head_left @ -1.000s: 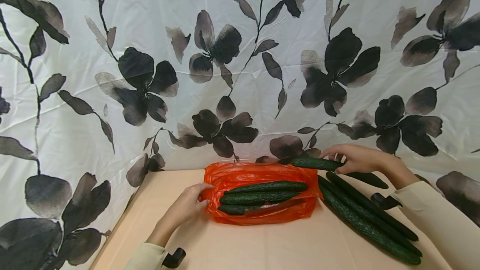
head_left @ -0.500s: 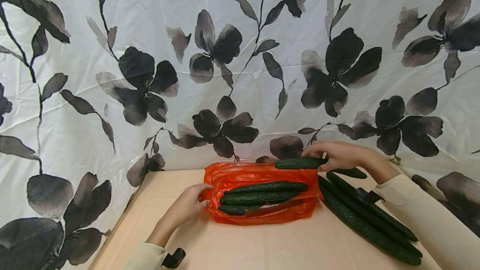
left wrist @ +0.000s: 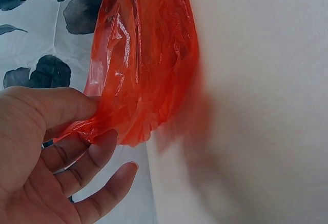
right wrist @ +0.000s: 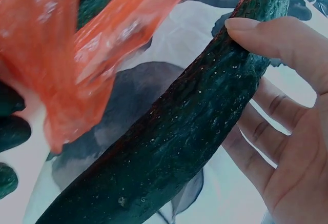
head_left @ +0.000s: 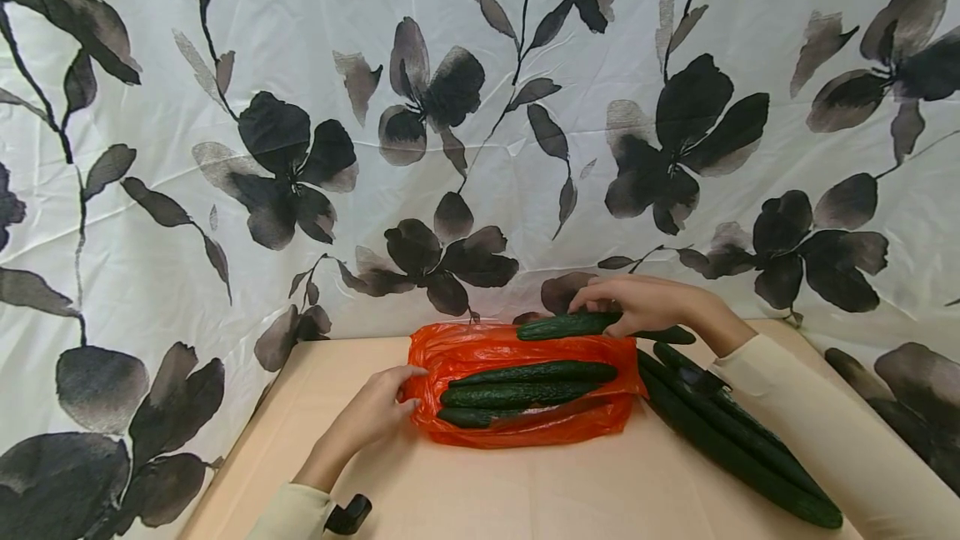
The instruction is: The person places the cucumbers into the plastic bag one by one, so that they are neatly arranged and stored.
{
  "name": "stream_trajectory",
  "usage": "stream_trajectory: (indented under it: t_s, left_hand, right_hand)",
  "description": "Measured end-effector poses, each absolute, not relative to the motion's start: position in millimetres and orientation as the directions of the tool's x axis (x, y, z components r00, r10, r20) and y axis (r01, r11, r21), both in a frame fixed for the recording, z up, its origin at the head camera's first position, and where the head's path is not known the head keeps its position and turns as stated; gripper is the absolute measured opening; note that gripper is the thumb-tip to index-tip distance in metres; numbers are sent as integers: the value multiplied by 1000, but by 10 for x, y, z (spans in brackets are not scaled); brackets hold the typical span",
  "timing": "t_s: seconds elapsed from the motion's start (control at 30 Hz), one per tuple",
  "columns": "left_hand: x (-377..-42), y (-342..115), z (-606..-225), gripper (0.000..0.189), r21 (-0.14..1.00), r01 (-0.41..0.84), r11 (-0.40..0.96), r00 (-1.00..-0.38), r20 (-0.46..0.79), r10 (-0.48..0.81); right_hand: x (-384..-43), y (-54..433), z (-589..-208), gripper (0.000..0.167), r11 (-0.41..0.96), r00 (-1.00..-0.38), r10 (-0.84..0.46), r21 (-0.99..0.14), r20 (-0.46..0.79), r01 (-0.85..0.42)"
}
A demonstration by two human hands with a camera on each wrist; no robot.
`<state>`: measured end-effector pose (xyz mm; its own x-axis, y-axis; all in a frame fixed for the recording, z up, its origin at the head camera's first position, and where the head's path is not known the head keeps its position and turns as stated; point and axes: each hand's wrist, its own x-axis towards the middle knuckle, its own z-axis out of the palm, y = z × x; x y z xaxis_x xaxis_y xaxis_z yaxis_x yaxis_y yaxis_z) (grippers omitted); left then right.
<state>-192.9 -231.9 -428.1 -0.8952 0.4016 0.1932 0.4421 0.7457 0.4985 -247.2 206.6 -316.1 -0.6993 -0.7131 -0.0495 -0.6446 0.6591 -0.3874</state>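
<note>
A red plastic bag lies on the table with several cucumbers showing in its opening. My left hand pinches the bag's left end; the left wrist view shows the gathered plastic between thumb and fingers. Over the bag's far right edge, my right hand grips another cucumber around its middle. In the right wrist view the thumb lies along one side of that bumpy dark green cucumber, with the fingers behind it.
Loose cucumbers lie side by side on the table at the right, partly under my right sleeve. The beige table meets a white floral cloth at the back.
My right hand has carried its cucumber leftward, from beyond the bag's right end to over its far edge. The left hand and the bag have stayed in place.
</note>
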Motion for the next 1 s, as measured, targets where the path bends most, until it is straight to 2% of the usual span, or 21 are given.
stream_trajectory:
  t_s: [0.57,0.73,1.0]
  left_hand:
    - [-1968,-2264,-4291,40,503,424,753,-904,196,379]
    - [-1961,-2264,-4278,41,507,424,750,-904,191,382]
    - [-1958,-2245,-4273,46,519,408,751,-911,175,374]
  right_hand:
    - [-2661,1595,-2983,55,521,-569,-819,-321,76,-791]
    - [-2655,1458,-2999,54,496,-545,-834,-309,90,-811]
    - [-2715,1334,-3161,53,516,-548,-834,-256,70,-818]
